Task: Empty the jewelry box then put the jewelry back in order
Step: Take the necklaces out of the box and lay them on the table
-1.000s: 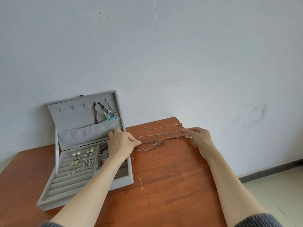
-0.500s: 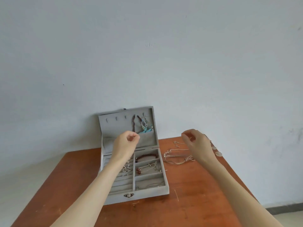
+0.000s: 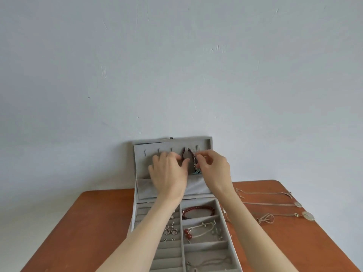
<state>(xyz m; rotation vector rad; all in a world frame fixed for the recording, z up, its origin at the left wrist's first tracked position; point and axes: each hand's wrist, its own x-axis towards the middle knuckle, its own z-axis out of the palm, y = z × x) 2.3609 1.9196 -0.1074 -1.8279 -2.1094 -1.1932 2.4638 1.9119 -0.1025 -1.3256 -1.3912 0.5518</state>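
Observation:
A grey velvet jewelry box [image 3: 224,218] stands open on the table, its lid [image 3: 208,146] upright against the wall. A dark red bead necklace [image 3: 185,152] and a silver necklace with turquoise pieces [image 3: 196,170] hang from the lid's hooks. My left hand [image 3: 169,173] rests against the lid by the bead necklace, fingers apart. My right hand [image 3: 213,167] pinches the silver necklace near its hook. In the tray lie a red bead bracelet [image 3: 197,210], a silver chain bracelet [image 3: 202,228] and several earrings [image 3: 170,230].
Three thin chain necklaces [image 3: 275,205] with pendants lie spread on the brown wooden table [image 3: 88,222] to the right of the box. A pale wall rises right behind the lid. The table's right edge is close to the pendants.
Both hands left the chains on the table and rose to the lid. The right hand has taken hold of the silver necklace. The view swung to face the box.

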